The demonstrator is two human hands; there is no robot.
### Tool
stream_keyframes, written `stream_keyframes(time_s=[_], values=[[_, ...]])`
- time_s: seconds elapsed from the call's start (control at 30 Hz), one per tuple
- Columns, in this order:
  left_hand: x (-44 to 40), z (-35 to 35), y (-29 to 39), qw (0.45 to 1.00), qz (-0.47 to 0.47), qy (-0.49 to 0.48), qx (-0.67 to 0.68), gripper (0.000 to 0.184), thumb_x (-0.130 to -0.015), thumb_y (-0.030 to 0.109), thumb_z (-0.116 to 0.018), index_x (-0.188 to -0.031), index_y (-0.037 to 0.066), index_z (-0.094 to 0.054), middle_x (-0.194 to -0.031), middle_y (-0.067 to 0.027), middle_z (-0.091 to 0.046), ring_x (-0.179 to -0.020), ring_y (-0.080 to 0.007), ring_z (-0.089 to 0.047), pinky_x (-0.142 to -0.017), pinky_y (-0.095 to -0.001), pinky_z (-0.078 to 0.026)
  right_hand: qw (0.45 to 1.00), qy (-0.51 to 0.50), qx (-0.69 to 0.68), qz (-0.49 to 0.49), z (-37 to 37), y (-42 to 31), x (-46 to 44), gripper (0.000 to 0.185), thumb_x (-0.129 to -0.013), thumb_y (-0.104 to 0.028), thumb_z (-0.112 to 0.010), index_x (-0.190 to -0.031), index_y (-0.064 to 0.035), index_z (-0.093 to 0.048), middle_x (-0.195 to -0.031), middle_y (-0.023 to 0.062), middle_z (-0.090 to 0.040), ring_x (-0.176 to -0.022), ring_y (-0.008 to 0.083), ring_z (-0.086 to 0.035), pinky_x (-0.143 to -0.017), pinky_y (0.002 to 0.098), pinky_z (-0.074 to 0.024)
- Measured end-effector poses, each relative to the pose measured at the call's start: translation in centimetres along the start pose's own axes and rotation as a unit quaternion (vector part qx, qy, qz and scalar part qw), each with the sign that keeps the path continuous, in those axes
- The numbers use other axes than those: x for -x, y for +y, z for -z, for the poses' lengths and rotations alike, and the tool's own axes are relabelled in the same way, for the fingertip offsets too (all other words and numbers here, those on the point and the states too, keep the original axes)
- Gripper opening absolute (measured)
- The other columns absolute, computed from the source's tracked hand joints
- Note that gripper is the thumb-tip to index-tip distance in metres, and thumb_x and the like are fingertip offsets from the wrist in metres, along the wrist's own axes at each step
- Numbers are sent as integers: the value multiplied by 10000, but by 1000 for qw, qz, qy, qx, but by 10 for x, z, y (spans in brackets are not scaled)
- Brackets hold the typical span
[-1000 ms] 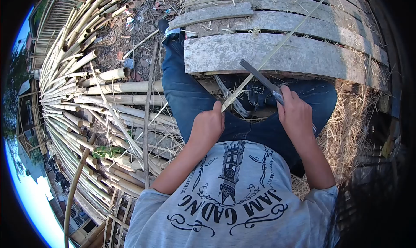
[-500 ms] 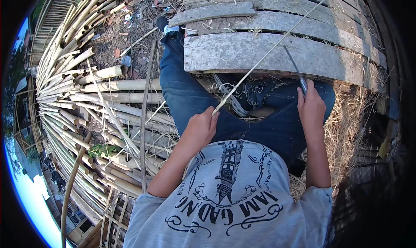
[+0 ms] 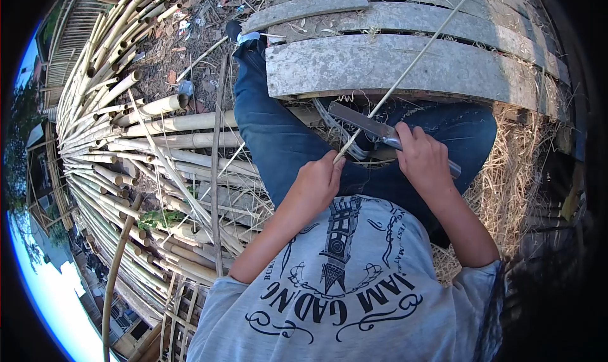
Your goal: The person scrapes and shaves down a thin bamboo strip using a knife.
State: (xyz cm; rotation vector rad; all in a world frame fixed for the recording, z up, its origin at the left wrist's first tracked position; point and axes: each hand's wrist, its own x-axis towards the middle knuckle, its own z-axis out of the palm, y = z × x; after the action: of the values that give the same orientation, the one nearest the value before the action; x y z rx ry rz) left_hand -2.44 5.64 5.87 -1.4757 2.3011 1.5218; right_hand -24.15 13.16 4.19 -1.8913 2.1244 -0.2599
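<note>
Bamboo poles [image 3: 209, 123] lay heaped on the left, many with their cut ends turned towards the person, and a long thin stick [image 3: 218, 143] ran across them. Litter and dry scraps covered the ground [image 3: 206, 36] beyond, while straw-like shavings [image 3: 500, 166] were piled at the right beside the blue trousers [image 3: 269, 121]. Ahead was a slatted wooden desk [image 3: 380, 64], with a short loose board [image 3: 304, 11] lying on its planks. The desk's near edge hung over the person's lap and hid part of the legs. A curled shaving [image 3: 346, 98] showed just beyond the knife tip.

One long, thin strip [image 3: 399, 82] ran from the lap up over the desk towards its far right. Its near end was at the left hand [image 3: 321, 175], whose fingers were closed around it. The right hand [image 3: 422, 156] had its fingers wrapped about the handle of a knife [image 3: 361, 119]. The blade lay across the strip a little beyond the left fingers, covering a short stretch of it; whether it touched, I could not tell.

On the ground near the pole ends was a small bluish thing [image 3: 185, 88], too small to tell whether it was a cup.
</note>
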Motion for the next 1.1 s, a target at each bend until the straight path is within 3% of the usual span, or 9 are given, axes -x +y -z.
stream_keyframes(time_s=[0.43, 0.6, 0.73, 0.83, 0.93, 1.1], values=[[5, 0, 6, 997, -46, 45, -46, 202, -986, 152, -508, -868, -11, -502, -596, -251, -542, -615, -465, -569, -543, -522, -420, 996, 52, 73, -13, 22, 25, 2, 377, -694, -62, -759, -1000, -99, -541, -773, 96, -569, -724, 295, -652, -614, 406, -523], [7, 2, 8, 994, -47, 61, -82, 170, -979, 139, -511, -896, -8, -500, -587, -246, -550, -598, -462, -575, -532, -533, -433, 1000, 27, -12, -1, 29, 1, 2, 309, -781, -119, -710, -1030, -47, -541, -820, 129, -593, -738, 329, -642, -627, 425, -503], [4, -2, 16, 987, -60, 59, -135, 164, -956, 142, -531, -888, -5, -508, -574, -226, -581, -559, -422, -612, -519, -508, -491, 996, -46, -48, 51, 17, -21, 0, 420, -799, -157, -710, -1145, -18, -516, -855, 138, -611, -754, 326, -658, -624, 412, -530], [4, 2, 0, 990, -47, 69, -117, 151, -974, 125, -512, -897, -4, -494, -585, -250, -549, -591, -465, -574, -532, -537, -435, 999, 15, 39, 22, 13, 7, -6, 435, -787, -202, -739, -1111, -40, -499, -812, 120, -598, -705, 287, -676, -555, 394, -540], [8, 0, -12, 991, -22, 58, -115, 153, -975, 123, -509, -890, -4, -495, -585, -251, -548, -596, -467, -575, -529, -535, -431, 989, 7, 99, -110, 21, 52, -12, 399, -819, -193, -715, -1121, -53, -495, -813, 120, -607, -692, 305, -677, -554, 403, -538], [2, -2, 7, 994, -46, 47, -90, 168, -981, 130, -506, -888, -9, -497, -589, -255, -544, -601, -467, -574, -533, -533, -428, 1000, -10, 12, 23, 16, 4, 7, 467, -783, -187, -743, -1154, -50, -496, -802, 113, -591, -678, 295, -672, -553, 403, -541]])
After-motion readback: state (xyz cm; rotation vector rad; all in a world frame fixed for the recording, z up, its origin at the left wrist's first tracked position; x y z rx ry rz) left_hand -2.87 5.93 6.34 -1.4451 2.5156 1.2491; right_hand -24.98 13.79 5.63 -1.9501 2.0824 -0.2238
